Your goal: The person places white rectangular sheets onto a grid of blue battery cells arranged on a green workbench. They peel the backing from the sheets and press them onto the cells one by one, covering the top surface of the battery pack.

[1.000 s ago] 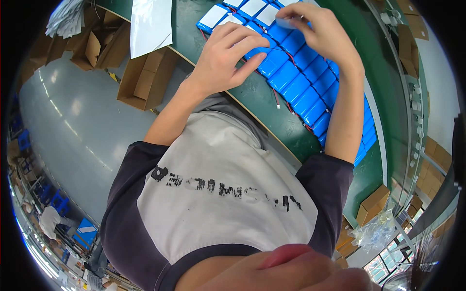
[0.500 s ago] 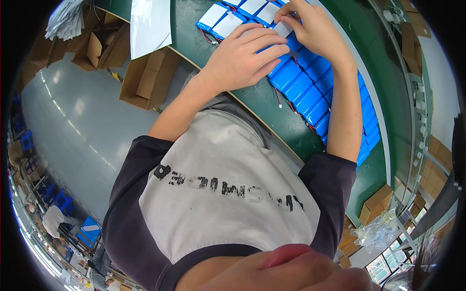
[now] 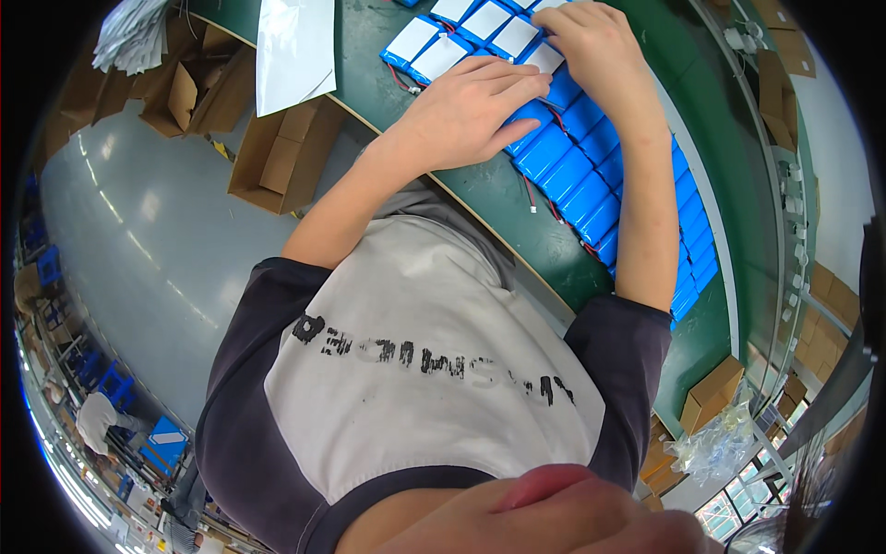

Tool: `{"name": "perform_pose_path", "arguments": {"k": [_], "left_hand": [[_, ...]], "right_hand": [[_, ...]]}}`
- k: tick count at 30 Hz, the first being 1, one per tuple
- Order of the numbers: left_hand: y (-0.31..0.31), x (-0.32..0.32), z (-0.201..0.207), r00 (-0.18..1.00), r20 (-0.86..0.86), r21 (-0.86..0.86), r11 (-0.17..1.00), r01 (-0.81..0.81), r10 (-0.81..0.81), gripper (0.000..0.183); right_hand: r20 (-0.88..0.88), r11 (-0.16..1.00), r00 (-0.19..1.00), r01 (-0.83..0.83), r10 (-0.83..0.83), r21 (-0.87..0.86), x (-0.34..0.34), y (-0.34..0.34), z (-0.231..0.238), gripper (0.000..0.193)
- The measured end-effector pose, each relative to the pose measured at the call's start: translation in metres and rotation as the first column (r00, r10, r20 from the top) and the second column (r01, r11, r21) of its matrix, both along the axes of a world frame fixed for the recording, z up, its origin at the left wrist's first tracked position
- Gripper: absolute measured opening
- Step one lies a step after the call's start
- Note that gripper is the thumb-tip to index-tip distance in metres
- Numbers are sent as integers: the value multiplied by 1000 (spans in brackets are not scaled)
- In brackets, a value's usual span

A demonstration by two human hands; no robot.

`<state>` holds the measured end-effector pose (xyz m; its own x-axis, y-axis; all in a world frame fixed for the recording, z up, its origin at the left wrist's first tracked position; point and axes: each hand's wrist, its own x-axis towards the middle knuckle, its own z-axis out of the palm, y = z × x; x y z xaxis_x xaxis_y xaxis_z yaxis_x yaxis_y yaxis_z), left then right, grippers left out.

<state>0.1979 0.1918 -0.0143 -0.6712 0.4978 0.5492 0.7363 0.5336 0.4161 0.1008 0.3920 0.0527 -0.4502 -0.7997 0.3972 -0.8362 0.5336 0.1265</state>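
Observation:
Rows of blue wrapped battery packs [image 3: 572,166] with thin red and black leads lie on the green table. Several packs toward the top carry white rectangular pads [image 3: 515,37]. Across the packs' near side reaches my left hand [image 3: 471,106], its fingers stretched out and the thumb apart, the fingertips against the edge of a white-topped pack. My right hand [image 3: 595,46] is bent over the packs just beyond, fingers curled and drawn together at a white pad. Whatever lies between those fingertips is hidden by the hand.
A large white sheet [image 3: 295,55] overhangs the table's edge [image 3: 365,115] at the left. Open cardboard boxes [image 3: 286,157] stand on the floor below it. At the lower right are another cardboard box [image 3: 711,395] and crumpled clear plastic [image 3: 715,443]. A white strip [image 3: 724,249] runs along the packs' far side.
My right hand has shifted slightly right and its fingers have curled in. My left fingers have drawn closer together, and more of the white pads shows between the hands.

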Motion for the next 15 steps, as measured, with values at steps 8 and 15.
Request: {"name": "perform_pose_path", "arguments": {"k": [8,15], "left_hand": [[-6,9,5,985,170,361,931,-46,-17,43],[-10,21,3,938,228,786,617,-19,-261,53]], "right_hand": [[581,949,813,203,-26,-241,3,24,28,20],[805,813,550,352,222,-464,36,-3,53,17]]}}
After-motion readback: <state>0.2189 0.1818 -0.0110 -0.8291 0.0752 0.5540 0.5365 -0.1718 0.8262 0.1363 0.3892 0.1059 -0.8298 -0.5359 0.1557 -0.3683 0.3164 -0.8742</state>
